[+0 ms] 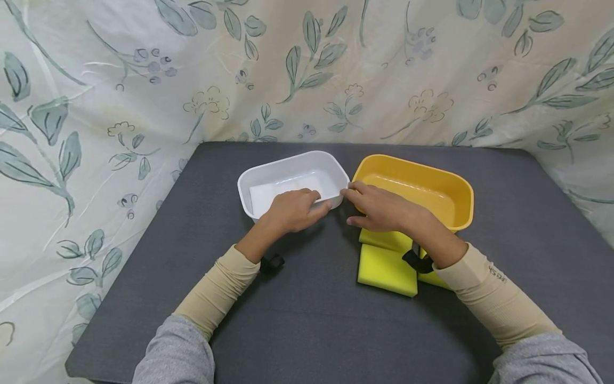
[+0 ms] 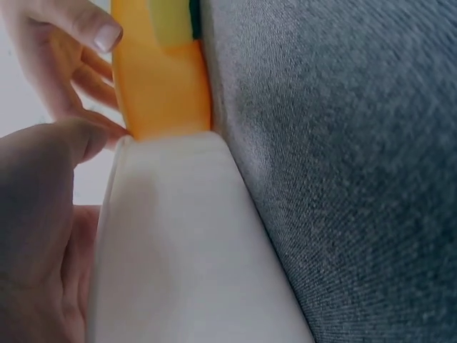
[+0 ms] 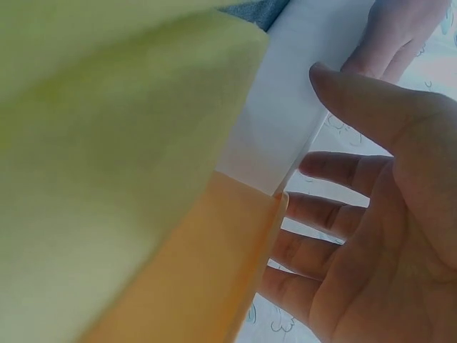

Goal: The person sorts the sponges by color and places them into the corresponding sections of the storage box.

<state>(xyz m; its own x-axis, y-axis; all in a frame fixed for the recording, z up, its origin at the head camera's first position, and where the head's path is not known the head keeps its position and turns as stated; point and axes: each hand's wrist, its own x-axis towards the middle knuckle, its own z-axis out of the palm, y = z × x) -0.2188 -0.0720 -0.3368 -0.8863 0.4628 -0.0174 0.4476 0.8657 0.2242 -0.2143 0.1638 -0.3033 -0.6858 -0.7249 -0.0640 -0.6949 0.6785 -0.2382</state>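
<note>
My left hand (image 1: 293, 210) rests over the near rim of a white plastic tub (image 1: 283, 164), thumb stretched along the rim toward the right. Its other fingers reach inside and are partly hidden. A flat white piece (image 1: 260, 198) lies on that tub's floor. My right hand (image 1: 387, 209) is at the left end of a yellow-orange tub (image 1: 417, 166), fingers loosely spread over the rim near the corner where both tubs meet. In the right wrist view its thumb (image 3: 357, 96) stands apart from the fingers. Beneath the right wrist lie yellow sponges (image 1: 387, 269).
Both tubs stand side by side toward the back of a dark grey table (image 1: 297, 320). A sponge in the left wrist view shows a dark green side (image 2: 194, 18). Behind the table hangs a leaf-patterned curtain (image 1: 312, 69). Black straps (image 1: 416, 260) circle the wrists.
</note>
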